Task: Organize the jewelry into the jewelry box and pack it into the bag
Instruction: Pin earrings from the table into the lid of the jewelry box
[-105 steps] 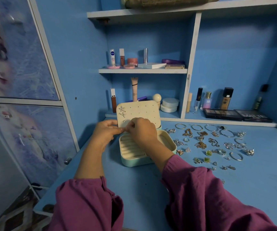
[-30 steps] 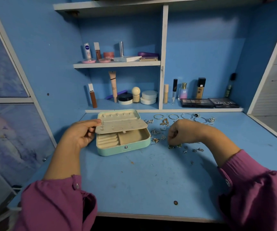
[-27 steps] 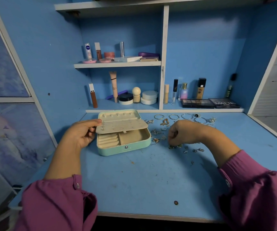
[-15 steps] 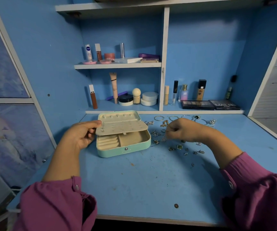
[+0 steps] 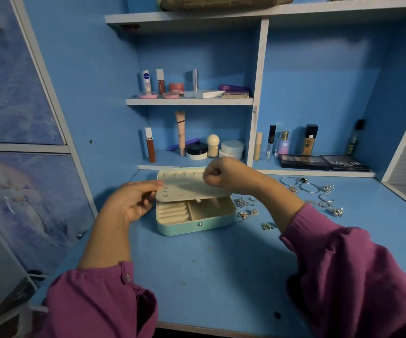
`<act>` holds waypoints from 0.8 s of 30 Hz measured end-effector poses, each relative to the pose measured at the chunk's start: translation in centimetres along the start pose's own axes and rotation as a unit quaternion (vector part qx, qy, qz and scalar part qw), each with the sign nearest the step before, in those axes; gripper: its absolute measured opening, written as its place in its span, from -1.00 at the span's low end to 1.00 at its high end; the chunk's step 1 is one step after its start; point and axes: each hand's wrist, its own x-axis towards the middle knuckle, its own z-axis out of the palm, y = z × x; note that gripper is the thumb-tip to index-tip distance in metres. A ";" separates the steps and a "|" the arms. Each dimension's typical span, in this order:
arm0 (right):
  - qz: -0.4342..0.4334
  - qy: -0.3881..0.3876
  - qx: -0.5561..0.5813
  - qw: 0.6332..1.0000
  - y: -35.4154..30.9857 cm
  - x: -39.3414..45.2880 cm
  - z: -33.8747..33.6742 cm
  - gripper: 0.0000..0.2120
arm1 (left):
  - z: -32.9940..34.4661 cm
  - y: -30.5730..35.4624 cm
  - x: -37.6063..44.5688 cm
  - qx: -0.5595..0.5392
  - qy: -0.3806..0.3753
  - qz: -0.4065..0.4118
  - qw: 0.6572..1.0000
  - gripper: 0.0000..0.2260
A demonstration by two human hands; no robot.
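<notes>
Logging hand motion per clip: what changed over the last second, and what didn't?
The right hand left the loose jewelry and came over the earring panel, fingertips pinched; any piece in them is too small to see. The left hand still holds the panel's edge; the jewelry box stayed put.

Blue desk [image 5: 211,276] with mint jewelry box [image 5: 197,222] and loose silver jewelry [image 5: 319,201] scattered beside it.
</notes>
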 end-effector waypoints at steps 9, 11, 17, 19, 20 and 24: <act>-0.025 -0.059 -0.059 0.996 -3.9 6.3 3.9 -0.80 | 0.0 -0.1 0.1 -0.022 -0.013 0.022 0.999 -0.91; -0.024 -0.073 -0.050 0.996 -4.1 6.8 3.8 -0.80 | -0.1 -0.1 0.1 -0.030 -0.016 0.026 0.999 -0.91; -0.033 -0.103 -0.077 0.991 -4.6 7.4 3.4 -0.81 | 0.0 0.0 -0.2 -0.028 -0.016 0.035 0.999 -0.93; -0.035 -0.116 -0.091 0.988 -4.8 7.4 3.4 -0.81 | 0.0 0.0 -0.2 -0.027 -0.016 0.037 0.999 -0.93; -0.035 -0.120 -0.094 0.988 -4.9 7.5 3.3 -0.81 | 0.0 -0.1 -0.2 -0.027 -0.015 0.038 0.999 -0.94; -0.029 -0.126 -0.095 0.987 -5.2 7.6 3.3 -0.83 | 0.0 -0.1 -0.2 -0.027 -0.013 0.040 0.999 -0.94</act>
